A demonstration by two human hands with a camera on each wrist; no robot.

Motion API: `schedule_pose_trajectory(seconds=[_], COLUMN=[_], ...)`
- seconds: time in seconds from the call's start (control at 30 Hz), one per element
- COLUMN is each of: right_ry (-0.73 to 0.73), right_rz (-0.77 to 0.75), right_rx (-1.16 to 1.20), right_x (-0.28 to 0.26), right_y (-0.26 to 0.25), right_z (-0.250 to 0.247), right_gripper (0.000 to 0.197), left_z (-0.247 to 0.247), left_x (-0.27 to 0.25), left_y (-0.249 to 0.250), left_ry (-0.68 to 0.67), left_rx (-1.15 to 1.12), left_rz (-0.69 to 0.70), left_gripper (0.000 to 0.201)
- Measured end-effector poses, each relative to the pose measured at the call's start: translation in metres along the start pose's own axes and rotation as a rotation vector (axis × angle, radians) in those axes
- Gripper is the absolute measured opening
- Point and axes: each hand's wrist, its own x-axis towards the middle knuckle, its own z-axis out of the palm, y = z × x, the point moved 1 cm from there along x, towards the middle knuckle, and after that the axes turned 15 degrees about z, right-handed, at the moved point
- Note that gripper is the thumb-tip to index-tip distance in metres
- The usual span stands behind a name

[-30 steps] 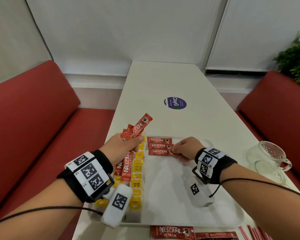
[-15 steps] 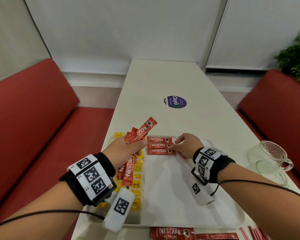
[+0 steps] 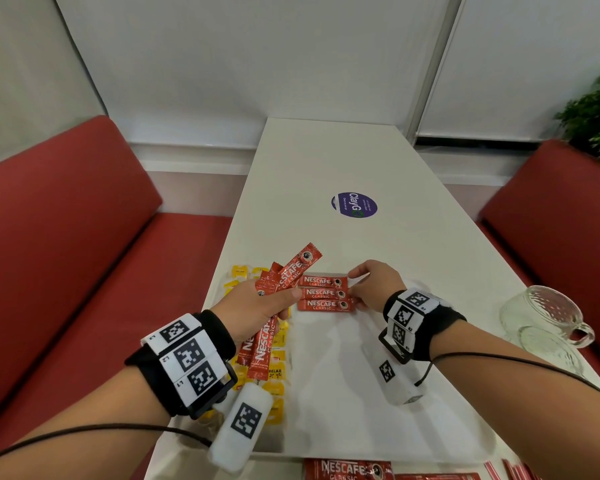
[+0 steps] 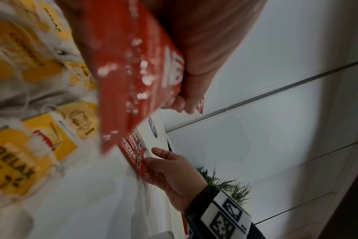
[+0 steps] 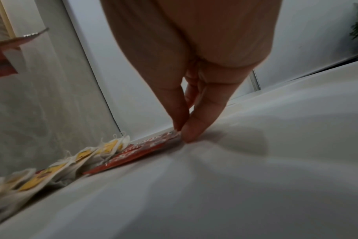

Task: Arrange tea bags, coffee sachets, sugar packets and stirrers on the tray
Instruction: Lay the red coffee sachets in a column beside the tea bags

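Observation:
A white tray (image 3: 361, 410) lies on the table in front of me. Yellow tea bags (image 3: 276, 372) (image 4: 10, 161) (image 5: 51, 171) run in a column down its left side. Three red Nescafe coffee sachets (image 3: 323, 293) (image 4: 136, 155) (image 5: 145, 148) lie stacked in a neat row at the tray's far end. My right hand (image 3: 371, 285) (image 4: 170, 169) touches their right ends with straight fingertips (image 5: 186, 129). My left hand (image 3: 257, 306) grips a fanned bundle of several more sachets (image 3: 291, 271) (image 4: 137, 64), held above the tea bags just left of the row.
Loose sachets (image 3: 347, 471) and red stirrers (image 3: 513, 471) lie past the tray's near edge. A glass cup (image 3: 541, 313) stands at the right. A purple sticker (image 3: 354, 205) marks the table's middle. Red benches flank the table on both sides.
My right hand slid up along the sachets' right ends and its thumb has spread out. My left hand lifted the bundle a little up and to the right.

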Motion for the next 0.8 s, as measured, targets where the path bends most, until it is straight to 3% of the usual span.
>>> schedule_pose_trajectory(seconds=[0.37, 0.53, 0.7, 0.8], right_ry=[-0.005, -0.004, -0.391, -0.424], right_rz=[-0.028, -0.097, -0.188, -0.262], right_rx=[0.02, 0.072, 0.334, 0.319], right_x=[0.012, -0.003, -0.052, -0.066], right_y=[0.0, -0.007, -0.028, -0.03], right_z=[0.001, -0.011, -0.017, -0.018], right_gripper=[0.024, 0.011, 0.026, 0.014], left_z=[0.0, 0.0, 0.008, 0.011], left_x=[0.001, 0.004, 0.005, 0.006], left_y=[-0.007, -0.011, -0.008, -0.006], left_ry=[-0.022, -0.056, -0.095, -0.104], left_rx=[0.005, 0.034, 0.057, 0.061], left_rz=[0.005, 0.017, 0.033, 0.03], left_gripper=[0.027, 0.036, 0.031, 0.027])
